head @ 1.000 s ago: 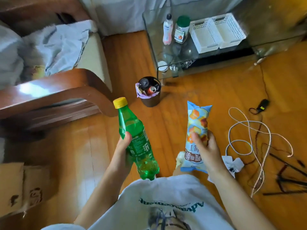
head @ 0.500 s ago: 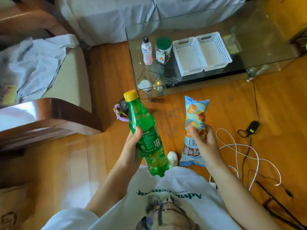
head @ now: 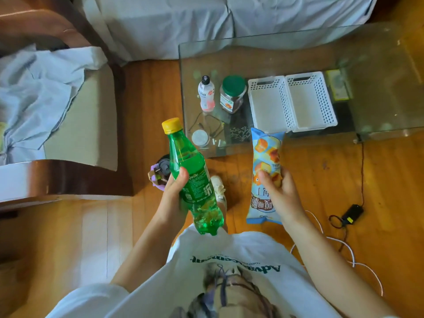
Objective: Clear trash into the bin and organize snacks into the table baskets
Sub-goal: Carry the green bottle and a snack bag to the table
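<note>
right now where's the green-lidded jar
In the head view, the clear plastic jar with a green lid stands on the glass table, between the pink drink bottle and the white baskets.

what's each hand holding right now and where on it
The left hand grips the green Sprite bottle around its labelled middle. The right hand grips the blue snack bag around its middle.
</note>
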Action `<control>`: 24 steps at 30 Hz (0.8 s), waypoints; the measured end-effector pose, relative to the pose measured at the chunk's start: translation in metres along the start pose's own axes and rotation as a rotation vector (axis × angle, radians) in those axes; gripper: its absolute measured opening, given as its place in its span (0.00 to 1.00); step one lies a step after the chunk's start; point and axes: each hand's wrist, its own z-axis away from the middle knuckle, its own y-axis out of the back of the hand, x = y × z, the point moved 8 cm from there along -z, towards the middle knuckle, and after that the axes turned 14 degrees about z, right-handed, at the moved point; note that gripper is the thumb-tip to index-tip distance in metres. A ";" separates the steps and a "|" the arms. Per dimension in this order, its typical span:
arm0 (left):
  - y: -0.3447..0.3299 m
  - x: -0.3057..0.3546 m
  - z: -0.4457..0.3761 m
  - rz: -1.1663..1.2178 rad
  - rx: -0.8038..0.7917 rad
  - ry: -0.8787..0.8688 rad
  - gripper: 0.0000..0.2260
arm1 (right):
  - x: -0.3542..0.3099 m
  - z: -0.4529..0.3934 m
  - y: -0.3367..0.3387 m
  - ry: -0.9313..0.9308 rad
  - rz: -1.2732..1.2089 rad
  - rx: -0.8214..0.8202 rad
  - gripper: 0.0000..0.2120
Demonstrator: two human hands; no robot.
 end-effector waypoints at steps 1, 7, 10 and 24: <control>-0.003 0.009 -0.016 0.001 0.009 -0.013 0.28 | -0.008 -0.016 -0.002 -0.006 0.001 -0.006 0.18; -0.005 0.051 -0.109 -0.096 0.113 -0.049 0.18 | -0.039 -0.101 -0.021 -0.042 0.066 -0.004 0.14; 0.004 0.056 -0.148 -0.151 0.160 -0.048 0.16 | -0.041 -0.142 -0.029 -0.049 0.156 0.001 0.15; 0.078 -0.023 -0.303 -0.278 0.341 -0.096 0.29 | 0.072 -0.331 -0.095 -0.238 0.364 -0.277 0.23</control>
